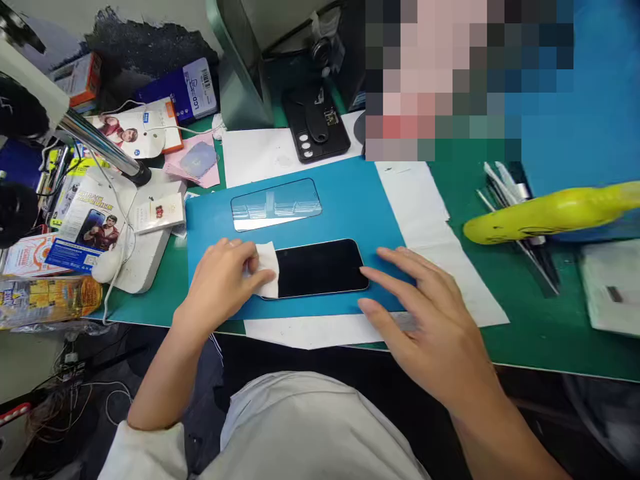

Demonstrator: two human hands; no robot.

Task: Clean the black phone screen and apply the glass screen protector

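Observation:
A phone (323, 269) lies face up on a blue mat (350, 193), its screen dark. My left hand (225, 277) presses a folded white wipe (268, 270) onto the phone's left end, thumb and fingers closed on it. The wipe and hand hide that end of the phone. At the phone's right end, my right hand (425, 313) is spread with nothing in it; its index fingertip is at or very near the edge. Beyond the phone, a clear screen protector (277, 205) with a dark border lies on the mat.
A black phone case (316, 123) lies behind the mat on white paper. Boxes (113, 213) and a lamp arm (100, 140) crowd the left. On the right are a yellow, long object (545, 213), several tweezers-like metal tools (530, 257) and a white box (613, 287).

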